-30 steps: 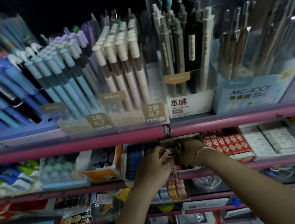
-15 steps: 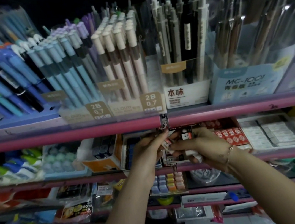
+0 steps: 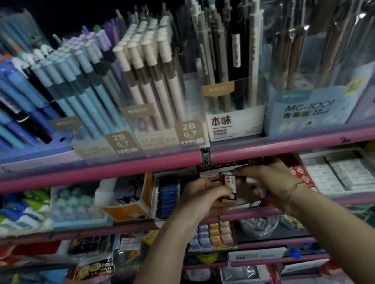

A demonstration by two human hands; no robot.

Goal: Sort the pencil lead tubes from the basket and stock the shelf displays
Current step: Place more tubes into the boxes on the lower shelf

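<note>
Mid-stocking: left hand point(image 3: 203, 199) and right hand point(image 3: 269, 179) both gripping lead tubes point(image 3: 230, 183) at the display box point(image 3: 255, 203) on middle shelf point(image 3: 75, 233); basket unseen, remainder unknown.

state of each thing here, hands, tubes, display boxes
left hand: fingers curled, holding lead tubes at the middle shelf
right hand: pinching the same lead tubes from the other side
lead tubes: held between both hands, over their display box
2B 0.7 pencil boxes: full, upright on the top shelf
eraser tray: stocked
</note>
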